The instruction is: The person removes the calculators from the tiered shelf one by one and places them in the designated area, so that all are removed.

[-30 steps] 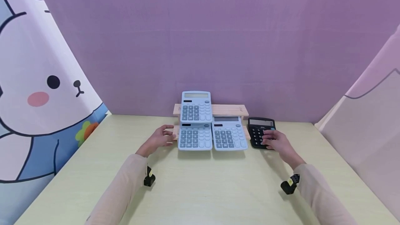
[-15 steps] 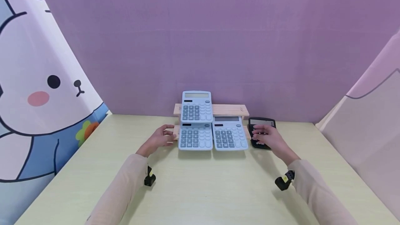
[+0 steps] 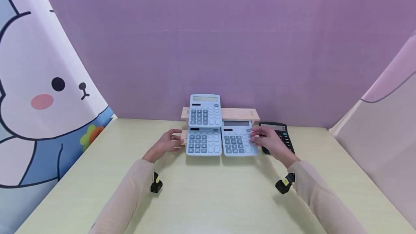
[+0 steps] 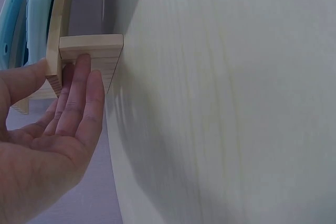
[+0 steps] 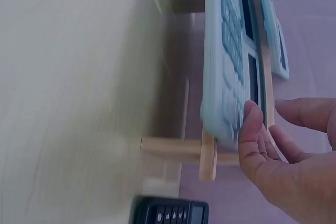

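My left hand (image 3: 165, 143) is at the left end of a wooden rack (image 3: 240, 113). In the left wrist view its thumb lies on one side of a slat (image 4: 54, 69), its fingers on the other. Three light blue calculators lean on the rack: one on the upper tier (image 3: 205, 110), two below, at left (image 3: 204, 142) and right (image 3: 234, 139). My right hand (image 3: 271, 143), fingers loosely bent and thumb apart, overlaps the lower right calculator's edge in the head view. From the right wrist, its fingertips are right by that calculator (image 5: 223, 98).
A black calculator (image 3: 286, 139) lies on the pale wooden table (image 3: 208, 198), just right of the rack and partly hidden by my right hand. Behind the rack rises a purple backdrop (image 3: 227, 46). A cartoon-printed cloth (image 3: 42, 125) hangs at the left.
My right hand has moved left, off the black calculator and over to the lower right blue one. The left hand and the calculators have stayed in place.
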